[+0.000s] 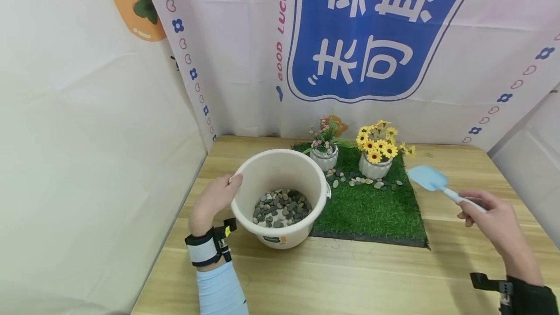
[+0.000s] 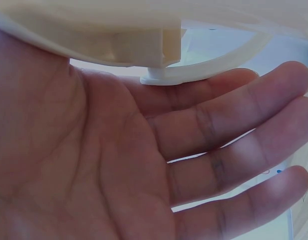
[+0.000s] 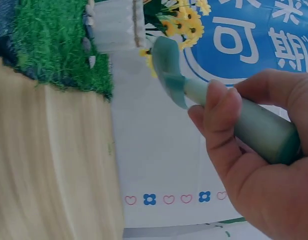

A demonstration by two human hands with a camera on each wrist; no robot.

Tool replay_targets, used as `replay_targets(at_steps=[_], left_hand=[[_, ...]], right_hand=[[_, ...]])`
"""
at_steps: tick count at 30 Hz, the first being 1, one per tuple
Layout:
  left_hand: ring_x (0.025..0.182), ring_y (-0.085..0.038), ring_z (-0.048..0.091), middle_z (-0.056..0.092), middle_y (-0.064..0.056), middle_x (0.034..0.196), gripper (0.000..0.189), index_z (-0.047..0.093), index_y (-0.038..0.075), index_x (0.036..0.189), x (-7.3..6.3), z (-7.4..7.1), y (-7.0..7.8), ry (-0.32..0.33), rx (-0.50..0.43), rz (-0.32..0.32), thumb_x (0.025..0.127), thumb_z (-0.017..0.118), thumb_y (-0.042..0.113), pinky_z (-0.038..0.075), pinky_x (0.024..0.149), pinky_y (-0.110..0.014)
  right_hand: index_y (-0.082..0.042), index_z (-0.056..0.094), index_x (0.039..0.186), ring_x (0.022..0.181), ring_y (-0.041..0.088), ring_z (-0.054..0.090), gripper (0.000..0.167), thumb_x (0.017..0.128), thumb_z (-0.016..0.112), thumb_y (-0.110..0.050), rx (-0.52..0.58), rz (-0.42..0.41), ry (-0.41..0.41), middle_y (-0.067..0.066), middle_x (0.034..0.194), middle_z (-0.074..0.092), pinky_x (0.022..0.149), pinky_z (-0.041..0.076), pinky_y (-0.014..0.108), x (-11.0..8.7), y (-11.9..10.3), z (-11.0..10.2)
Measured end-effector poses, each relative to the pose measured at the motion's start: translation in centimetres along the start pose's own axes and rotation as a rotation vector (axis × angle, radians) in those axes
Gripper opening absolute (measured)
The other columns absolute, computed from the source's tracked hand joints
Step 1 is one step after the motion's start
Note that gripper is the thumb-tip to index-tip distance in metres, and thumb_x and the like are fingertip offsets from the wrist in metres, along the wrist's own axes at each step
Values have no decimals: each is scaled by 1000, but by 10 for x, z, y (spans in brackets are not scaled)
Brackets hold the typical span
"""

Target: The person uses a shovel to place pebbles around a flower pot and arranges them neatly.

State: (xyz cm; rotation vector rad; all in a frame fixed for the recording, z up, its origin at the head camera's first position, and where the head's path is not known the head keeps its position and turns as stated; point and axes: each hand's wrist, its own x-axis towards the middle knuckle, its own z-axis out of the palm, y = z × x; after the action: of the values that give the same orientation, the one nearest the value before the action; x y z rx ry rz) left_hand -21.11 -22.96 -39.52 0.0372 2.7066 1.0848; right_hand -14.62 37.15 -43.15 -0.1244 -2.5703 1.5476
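My left hand [image 1: 216, 198] holds a cream bucket [image 1: 280, 238] by the left part of its rim, thumb over the edge. In the left wrist view, the fingers [image 2: 233, 120] extend outside beneath the rim, beside the white handle [image 2: 213, 70]. Grey and tan pebbles [image 1: 286, 205] cover most of the bucket's floor. On the right, my right hand [image 1: 494, 218] grips the handle of a light blue trowel [image 1: 428, 178]. Its blade points left, near the mat's right edge, and no stones show on it. The right wrist view shows fingers and thumb around the trowel handle [image 3: 263, 127].
A green turf mat [image 1: 372, 218] lies right of the bucket on the wooden table [image 1: 350, 276]. Toward its back stand a pot of pink flowers [image 1: 324, 158] and a pot of yellow flowers [image 1: 375, 166]. Scattered pebbles [image 1: 358, 181] line their front. A printed curtain hangs behind.
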Motion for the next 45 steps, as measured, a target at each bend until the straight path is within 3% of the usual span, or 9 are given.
replay_targets(at_steps=[5,18,34,37,45], left_hand=[[88,-15,68,73,-4,99,59,59,12,128,1,1,-1,6,-2,7,103,27,55,51,88,-42],[90,-16,69,73,-5,98,59,59,12,127,0,0,-1,8,-5,12,103,27,55,50,92,-46],[90,-16,69,73,-4,98,59,60,11,126,2,2,-3,4,-6,13,103,28,56,50,91,-45],[92,-17,69,73,-5,99,59,60,11,126,2,2,-3,4,-8,16,103,28,55,50,92,-46],[91,-16,69,72,-5,99,59,60,11,126,3,1,-4,11,-3,17,103,28,55,50,92,-45]], right_hand=[[-20,64,108,61,5,67,17,97,59,-9,-4,-11,42,-19,77,68,52,53,23,1,11,4],[-20,57,114,64,2,67,14,100,53,-19,-12,63,125,-27,80,64,56,54,20,13,31,8],[10,48,125,63,1,66,36,102,47,-18,-101,69,90,-30,78,58,58,55,22,29,51,8],[8,48,125,64,3,67,35,102,48,-19,-92,85,75,-30,78,58,59,56,23,30,54,7],[-16,55,112,64,4,68,12,101,48,-18,-22,101,65,-29,77,61,58,55,22,33,60,2]])
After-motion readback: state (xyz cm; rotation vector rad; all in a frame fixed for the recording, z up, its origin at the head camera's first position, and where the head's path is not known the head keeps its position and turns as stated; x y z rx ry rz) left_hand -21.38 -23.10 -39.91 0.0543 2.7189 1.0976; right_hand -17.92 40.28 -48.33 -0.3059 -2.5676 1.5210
